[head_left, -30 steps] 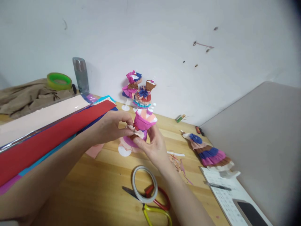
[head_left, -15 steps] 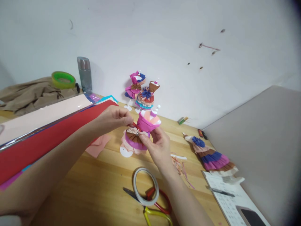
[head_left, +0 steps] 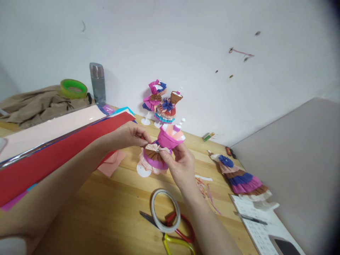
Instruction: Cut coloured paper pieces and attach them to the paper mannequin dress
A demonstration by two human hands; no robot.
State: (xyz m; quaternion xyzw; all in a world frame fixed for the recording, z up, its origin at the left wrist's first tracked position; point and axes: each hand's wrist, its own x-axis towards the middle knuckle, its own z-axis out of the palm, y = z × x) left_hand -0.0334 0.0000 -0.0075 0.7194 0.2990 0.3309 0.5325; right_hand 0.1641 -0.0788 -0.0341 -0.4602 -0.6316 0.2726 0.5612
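A small paper-dress doll (head_left: 162, 150) on a white round stand is at the middle of the wooden table (head_left: 111, 209). It has a magenta top and a skirt of peach, magenta and brown pleated paper. My left hand (head_left: 130, 136) pinches a pleated peach and brown paper fan at the doll's waist. From the right side, my right hand (head_left: 179, 164) grips the doll's waist, thumb pressing on the same fan. Both hands are closed on the doll.
Tape ring (head_left: 165, 210) and scissors (head_left: 177, 235) lie near me. Red and peach paper sheets (head_left: 53, 145) stretch along the left. Two finished paper dolls (head_left: 162, 102) stand by the wall, another (head_left: 241, 179) lies right. Flask (head_left: 97, 82), green tape roll (head_left: 73, 88), notepad with pen (head_left: 255, 221), phone (head_left: 288, 247).
The view shifted slightly. My left fingers have moved the pleated fan down against the doll's waist, and my right thumb has closed on it.
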